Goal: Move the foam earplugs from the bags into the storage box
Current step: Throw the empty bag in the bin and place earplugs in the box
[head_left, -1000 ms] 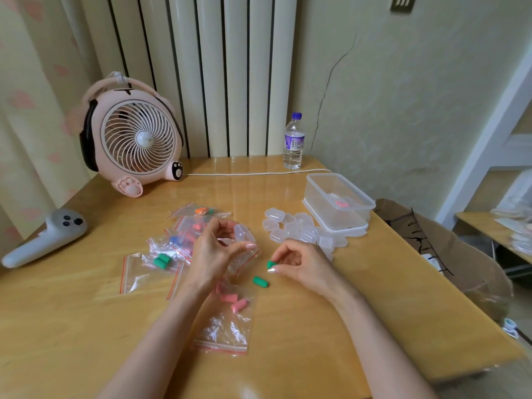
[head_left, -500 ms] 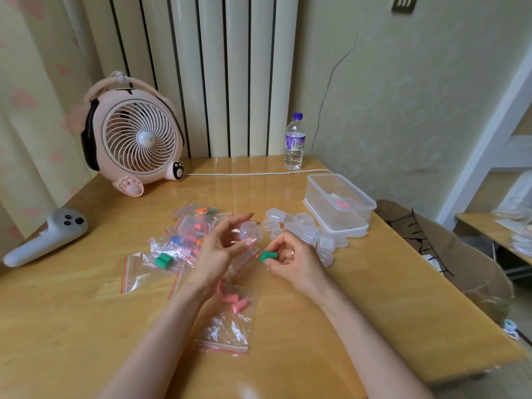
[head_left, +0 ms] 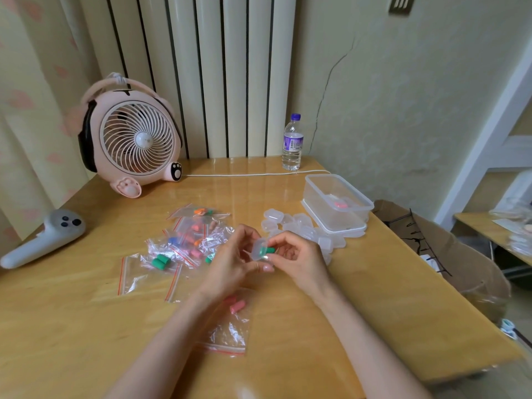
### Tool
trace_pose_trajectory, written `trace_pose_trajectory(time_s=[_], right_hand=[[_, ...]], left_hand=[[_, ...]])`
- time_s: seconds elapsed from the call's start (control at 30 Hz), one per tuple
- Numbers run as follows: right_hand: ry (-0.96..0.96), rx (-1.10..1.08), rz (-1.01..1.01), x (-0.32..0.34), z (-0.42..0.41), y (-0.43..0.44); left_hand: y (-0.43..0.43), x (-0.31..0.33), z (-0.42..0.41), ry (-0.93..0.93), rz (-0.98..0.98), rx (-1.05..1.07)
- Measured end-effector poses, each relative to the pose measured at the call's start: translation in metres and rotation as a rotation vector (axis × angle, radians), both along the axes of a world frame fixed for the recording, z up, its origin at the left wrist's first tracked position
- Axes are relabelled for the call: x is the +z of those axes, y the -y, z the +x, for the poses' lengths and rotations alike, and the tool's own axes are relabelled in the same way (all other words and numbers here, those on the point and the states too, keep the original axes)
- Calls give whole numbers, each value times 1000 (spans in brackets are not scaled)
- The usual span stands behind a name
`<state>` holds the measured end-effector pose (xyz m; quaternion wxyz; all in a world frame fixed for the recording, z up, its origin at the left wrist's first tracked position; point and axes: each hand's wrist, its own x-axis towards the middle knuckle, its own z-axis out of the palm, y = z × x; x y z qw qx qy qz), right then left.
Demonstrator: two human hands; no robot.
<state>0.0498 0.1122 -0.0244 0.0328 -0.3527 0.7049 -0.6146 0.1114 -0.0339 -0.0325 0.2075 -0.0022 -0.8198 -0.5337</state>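
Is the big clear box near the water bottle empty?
Not empty: a few small pink pieces lie on the bottom of the clear rectangular plastic box.

White radiator (head_left: 218,76) top centre, cracked pale wall (head_left: 403,96) upper right (crack runs downward), patterned curtain (head_left: 28,82) left, wooden table (head_left: 86,326) below.

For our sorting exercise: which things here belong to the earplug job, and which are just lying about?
Job: left hand, right hand, small clear case, green earplug, bags, storage box.
Lying about: fan, water bottle, controller.
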Motion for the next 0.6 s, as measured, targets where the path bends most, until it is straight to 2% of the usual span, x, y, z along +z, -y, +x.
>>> trace_pose_trajectory(time_s=[0.17, 0.3, 0.43, 0.53, 0.6], right_hand=[[-185, -56, 67, -4, -3, 1], [-182, -132, 1, -5, -7, 1], [-196, -169, 48, -7, -8, 3], [-93, -161, 5, -4, -8, 3], [59, -133, -53, 0, -7, 1]], left_hand=[[-1, 0, 0, -8, 33, -13], [-1, 1, 1, 2, 73, -15], [-3, 2, 2, 17, 90, -31], [-3, 0, 1, -10, 110, -24], [-2, -1, 1, -18, 114, -13]])
